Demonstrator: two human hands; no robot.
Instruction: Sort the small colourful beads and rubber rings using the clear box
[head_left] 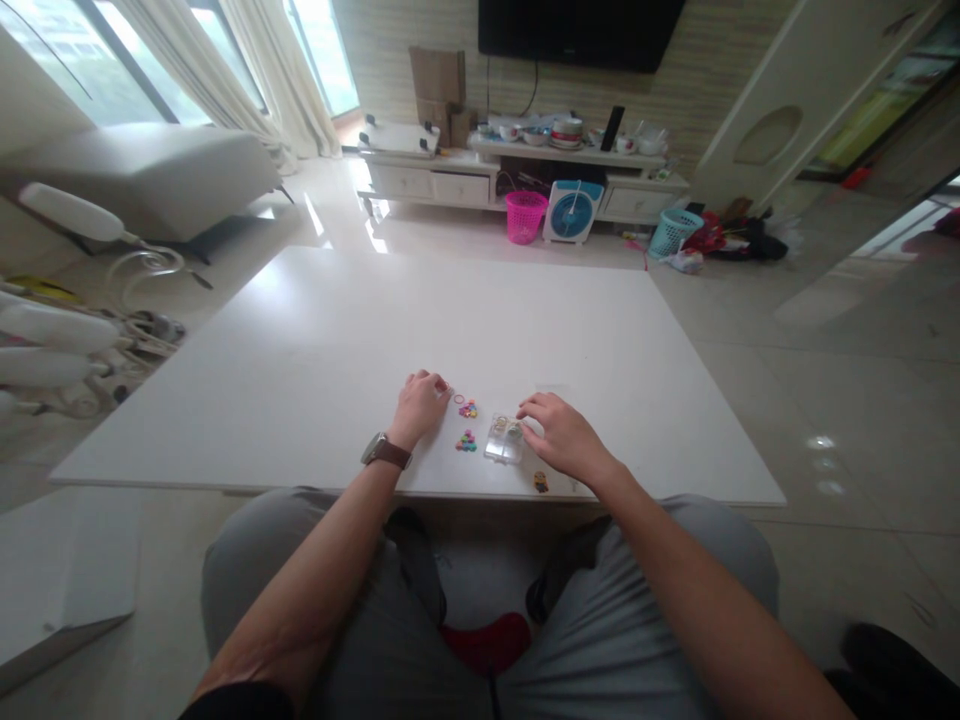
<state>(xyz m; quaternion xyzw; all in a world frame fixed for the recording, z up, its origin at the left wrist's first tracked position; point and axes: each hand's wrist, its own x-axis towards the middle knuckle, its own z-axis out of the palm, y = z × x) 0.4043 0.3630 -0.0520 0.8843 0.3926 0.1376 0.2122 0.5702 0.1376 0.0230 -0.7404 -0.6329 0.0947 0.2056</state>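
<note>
On the white table (480,320), my left hand (421,404) rests with its fingers curled together by a small reddish ring (459,399). What its fingertips pinch, if anything, is too small to make out. Two little heaps of coloured beads, an upper heap (468,408) and a lower heap (466,441), lie between my hands. My right hand (564,432) has thumb and fingers drawn together at the right edge of a clear plastic box (504,446). Small ring-like pieces sit in the box's far compartments. Whatever the right fingertips hold cannot be made out.
A small yellow-brown figure (541,482) lies near the table's front edge, right of the box. A flat transparent piece (553,388) lies beyond my right hand. Across the floor stand a pink basket (526,217), a blue fan (572,211) and a low cabinet (461,187) with dishes.
</note>
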